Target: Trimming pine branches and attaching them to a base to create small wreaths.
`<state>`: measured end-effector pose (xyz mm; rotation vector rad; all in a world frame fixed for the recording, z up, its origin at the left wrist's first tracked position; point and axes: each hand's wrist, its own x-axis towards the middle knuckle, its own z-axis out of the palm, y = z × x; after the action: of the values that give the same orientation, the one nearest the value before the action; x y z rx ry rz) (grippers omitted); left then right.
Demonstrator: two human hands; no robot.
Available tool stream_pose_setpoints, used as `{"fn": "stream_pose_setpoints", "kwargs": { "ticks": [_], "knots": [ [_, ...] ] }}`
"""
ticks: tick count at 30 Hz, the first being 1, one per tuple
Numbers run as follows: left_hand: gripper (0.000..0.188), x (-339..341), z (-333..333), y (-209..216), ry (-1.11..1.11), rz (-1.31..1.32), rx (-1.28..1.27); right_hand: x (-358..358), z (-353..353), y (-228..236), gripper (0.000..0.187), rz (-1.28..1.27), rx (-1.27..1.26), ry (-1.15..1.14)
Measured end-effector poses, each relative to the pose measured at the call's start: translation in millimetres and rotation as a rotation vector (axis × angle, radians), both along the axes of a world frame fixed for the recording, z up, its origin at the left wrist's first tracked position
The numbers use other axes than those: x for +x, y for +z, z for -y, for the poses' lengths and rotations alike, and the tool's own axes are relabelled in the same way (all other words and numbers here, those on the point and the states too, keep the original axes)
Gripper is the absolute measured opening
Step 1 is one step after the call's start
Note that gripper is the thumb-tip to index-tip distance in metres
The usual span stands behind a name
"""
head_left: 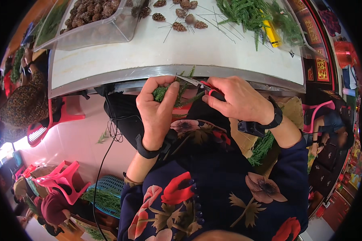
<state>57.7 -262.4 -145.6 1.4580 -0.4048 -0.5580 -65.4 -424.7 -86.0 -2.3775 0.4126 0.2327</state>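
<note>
Just off the near edge of the white table [120, 60], my left hand [159, 102] is closed around a green artificial pine sprig [160, 94], its fronds poking out past the thumb and fingers. My right hand [239, 98] grips scissors [215, 92] with red and black handles. Their metal blades point left and reach the sprig beside my left fingertips. Whether the blades touch a stem is too small to tell. A dark band with a small device is strapped on each wrist.
On the table are a clear bin of pine cones [126, 34], loose wired cones [179, 27], thin wires, green sprigs [241, 16] and a yellow tube [271, 34]. A cardboard box with greenery [263, 148] stands at my right. A black cable [97, 176] hangs at left, near pink stools [64, 180]. Other people sit on both sides.
</note>
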Motion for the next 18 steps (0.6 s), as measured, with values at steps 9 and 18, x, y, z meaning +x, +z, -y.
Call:
{"fn": "stream_pose_setpoints", "kwargs": {
  "ticks": [9, 18],
  "knots": [
    [0.012, 2.9, -1.5, 1.3, -0.03, 0.014, 0.031, 1.0, -1.0, -0.1, 0.025, 0.04, 0.016, 0.023],
    [0.015, 8.9, -1.9, 7.6, -0.172, -0.483, -0.105, 0.0, 2.6, -6.7, 0.024, 0.114, -0.101, 0.057]
  ]
}}
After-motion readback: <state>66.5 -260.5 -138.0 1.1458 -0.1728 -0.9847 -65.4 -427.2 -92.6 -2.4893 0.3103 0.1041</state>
